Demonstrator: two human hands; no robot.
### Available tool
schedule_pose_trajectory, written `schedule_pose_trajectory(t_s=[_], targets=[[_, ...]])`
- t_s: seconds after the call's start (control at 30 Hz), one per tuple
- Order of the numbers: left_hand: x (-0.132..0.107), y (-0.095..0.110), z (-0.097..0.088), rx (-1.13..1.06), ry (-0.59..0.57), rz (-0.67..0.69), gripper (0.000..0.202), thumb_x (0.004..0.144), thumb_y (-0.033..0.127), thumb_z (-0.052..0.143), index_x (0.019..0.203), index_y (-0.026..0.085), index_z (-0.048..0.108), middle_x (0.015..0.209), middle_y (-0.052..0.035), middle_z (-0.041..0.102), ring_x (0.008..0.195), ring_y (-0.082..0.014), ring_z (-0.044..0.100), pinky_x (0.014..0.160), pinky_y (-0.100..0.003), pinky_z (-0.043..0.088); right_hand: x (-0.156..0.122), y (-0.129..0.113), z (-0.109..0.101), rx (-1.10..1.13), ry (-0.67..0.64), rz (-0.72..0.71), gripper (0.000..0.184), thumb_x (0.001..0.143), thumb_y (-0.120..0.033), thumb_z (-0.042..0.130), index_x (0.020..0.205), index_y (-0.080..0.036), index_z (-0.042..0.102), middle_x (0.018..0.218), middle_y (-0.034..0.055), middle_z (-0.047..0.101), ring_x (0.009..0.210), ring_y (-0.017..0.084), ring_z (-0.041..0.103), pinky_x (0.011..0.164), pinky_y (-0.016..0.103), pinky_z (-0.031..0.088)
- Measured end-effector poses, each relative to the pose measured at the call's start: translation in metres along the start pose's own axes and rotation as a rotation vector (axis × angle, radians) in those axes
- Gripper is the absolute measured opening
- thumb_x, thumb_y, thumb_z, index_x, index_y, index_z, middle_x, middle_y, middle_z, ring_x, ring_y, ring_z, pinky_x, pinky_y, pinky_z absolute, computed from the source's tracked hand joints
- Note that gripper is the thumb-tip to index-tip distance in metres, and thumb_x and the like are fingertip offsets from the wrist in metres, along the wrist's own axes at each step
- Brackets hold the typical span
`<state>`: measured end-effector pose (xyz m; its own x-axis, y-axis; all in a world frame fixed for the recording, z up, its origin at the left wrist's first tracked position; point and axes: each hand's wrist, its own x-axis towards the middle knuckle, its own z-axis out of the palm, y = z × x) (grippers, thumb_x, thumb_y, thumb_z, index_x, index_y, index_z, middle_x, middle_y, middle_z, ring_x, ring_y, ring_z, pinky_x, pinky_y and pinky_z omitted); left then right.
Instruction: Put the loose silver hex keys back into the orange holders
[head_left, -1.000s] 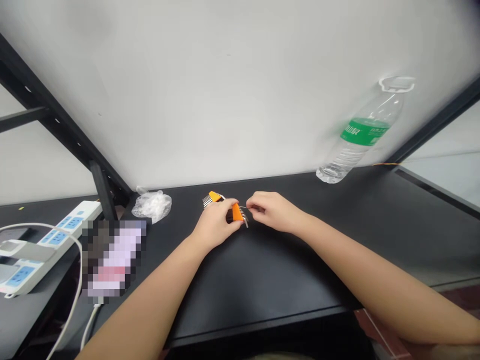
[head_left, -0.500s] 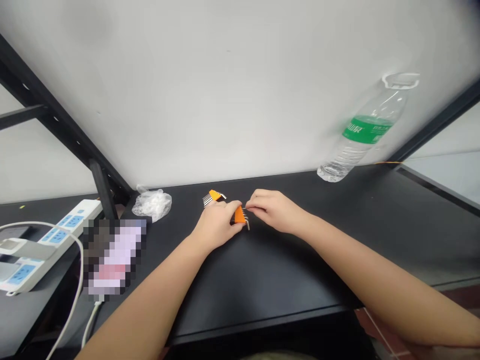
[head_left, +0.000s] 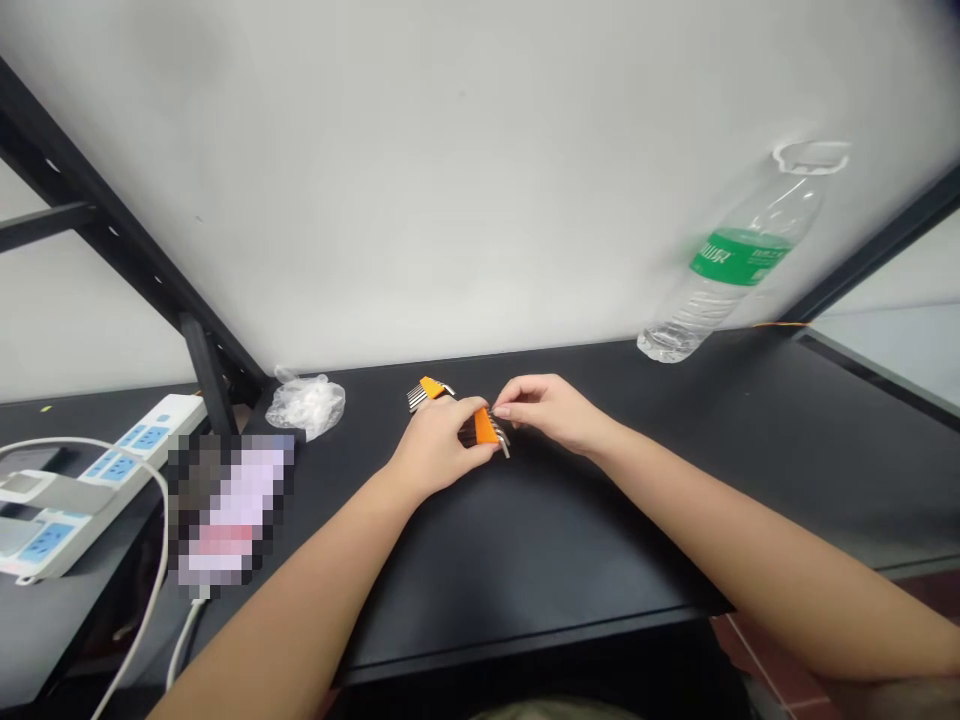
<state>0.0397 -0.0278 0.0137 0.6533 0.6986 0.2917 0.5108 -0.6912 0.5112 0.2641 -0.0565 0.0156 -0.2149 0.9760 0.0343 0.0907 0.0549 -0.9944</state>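
Note:
My left hand (head_left: pixel 435 440) is closed around an orange hex key holder (head_left: pixel 486 428), thumb and fingers gripping its two ends. Several silvery hex keys (head_left: pixel 504 440) sit in it, their bent ends pointing right. At the holder's upper right end, the fingertips of my right hand (head_left: pixel 547 408) are pinched on a hex key, mostly hidden by the fingers. Just beyond my left hand, a second orange holder (head_left: pixel 431 387) with several hex keys lies on the black tabletop (head_left: pixel 525 560).
A crumpled clear plastic bag (head_left: pixel 306 405) lies left, near a pixelated phone-like object (head_left: pixel 232 515) with a white cable. A white power strip (head_left: pixel 105 480) is farther left. A large clear bottle (head_left: pixel 739 258) with a green label leans against the wall at right.
My right fingertips have come closer to the holder, and the gap between them has narrowed. The holder in my left hand has tilted slightly. The camera view has shifted a little.

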Motion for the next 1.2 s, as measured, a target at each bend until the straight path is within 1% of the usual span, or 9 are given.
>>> schedule_pose_trajectory(t_s=[0.17,0.3,0.4,0.5,0.63,0.77,0.83,0.93,1.2], targets=[[0.001,0.006,-0.002,-0.004,0.045,0.037,0.032,0.083,0.035,0.073,0.113,0.027,0.068,0.101,-0.0029,0.073,0.096,-0.0237,0.064,0.086,-0.038,0.052,0.003,0.012,0.014,0.189,0.033,0.090,0.035,0.076,-0.047,0.085,0.079,-0.017,0.067,0.070,-0.0003,0.064,0.061,0.012,0.053,0.060,0.027,0.043],[0.001,0.005,-0.002,0.046,0.036,0.055,0.024,0.085,0.035,0.071,0.107,0.026,0.069,0.093,-0.0030,0.072,0.093,-0.0236,0.064,0.086,-0.038,0.051,0.003,0.014,0.020,0.144,0.004,0.088,0.039,0.082,-0.054,0.077,0.076,-0.018,0.064,0.064,-0.0020,0.058,0.059,0.012,0.050,0.057,0.026,0.040],[0.001,0.002,-0.001,0.063,0.026,0.032,0.032,0.085,0.037,0.072,0.115,0.026,0.067,0.097,-0.0030,0.072,0.093,-0.0234,0.066,0.084,-0.036,0.052,0.004,0.011,0.007,-0.131,0.014,0.035,0.038,0.091,-0.055,0.066,0.083,-0.018,0.070,0.068,-0.0002,0.061,0.063,0.014,0.054,0.061,0.028,0.042],[0.000,-0.002,0.001,0.048,0.018,-0.007,0.043,0.085,0.038,0.072,0.126,0.026,0.063,0.104,-0.0029,0.073,0.094,-0.0229,0.067,0.082,-0.035,0.053,0.006,0.009,-0.021,-0.610,0.120,-0.095,0.028,0.094,-0.045,0.062,0.088,-0.021,0.074,0.086,0.0029,0.068,0.078,0.017,0.061,0.073,0.031,0.046],[0.000,-0.004,0.001,0.040,0.000,-0.043,0.046,0.085,0.040,0.071,0.128,0.027,0.063,0.104,-0.0025,0.074,0.093,-0.0231,0.069,0.081,-0.035,0.055,0.008,0.015,-0.049,-1.001,0.020,-0.109,0.016,0.086,-0.034,0.069,0.095,-0.021,0.074,0.096,0.0055,0.068,0.081,0.018,0.062,0.073,0.030,0.047],[0.000,-0.006,0.002,0.054,0.004,-0.053,0.048,0.085,0.042,0.071,0.130,0.027,0.062,0.110,-0.0037,0.073,0.100,-0.0249,0.069,0.085,-0.036,0.055,0.007,0.021,-0.045,-1.175,-0.041,-0.045,0.002,0.079,-0.019,0.069,0.078,-0.020,0.068,0.086,0.0053,0.066,0.068,0.016,0.058,0.061,0.027,0.041],[0.001,-0.007,0.003,0.065,0.006,-0.048,0.050,0.085,0.042,0.072,0.131,0.027,0.062,0.114,-0.0045,0.073,0.103,-0.0256,0.068,0.087,-0.037,0.055,0.006,0.021,-0.036,-1.240,-0.016,-0.044,0.008,0.076,-0.015,0.068,0.071,-0.020,0.063,0.080,0.0051,0.066,0.064,0.016,0.055,0.057,0.028,0.037],[0.003,-0.009,0.004,0.083,-0.003,-0.035,0.049,0.084,0.041,0.072,0.130,0.026,0.062,0.116,-0.0054,0.072,0.106,-0.0265,0.067,0.089,-0.038,0.055,0.003,0.015,-0.025,-1.204,0.009,-0.086,0.009,0.074,-0.014,0.067,0.071,-0.021,0.061,0.077,0.0035,0.066,0.062,0.016,0.054,0.056,0.028,0.034],[0.005,-0.008,0.002,0.079,-0.012,-0.021,0.046,0.084,0.037,0.072,0.128,0.027,0.063,0.117,-0.0048,0.072,0.108,-0.0260,0.066,0.090,-0.037,0.054,-0.005,-0.009,-0.013,-0.872,-0.021,-0.269,0.008,0.080,-0.015,0.060,0.084,-0.021,0.062,0.074,-0.0024,0.064,0.064,0.012,0.055,0.064,0.025,0.040]])
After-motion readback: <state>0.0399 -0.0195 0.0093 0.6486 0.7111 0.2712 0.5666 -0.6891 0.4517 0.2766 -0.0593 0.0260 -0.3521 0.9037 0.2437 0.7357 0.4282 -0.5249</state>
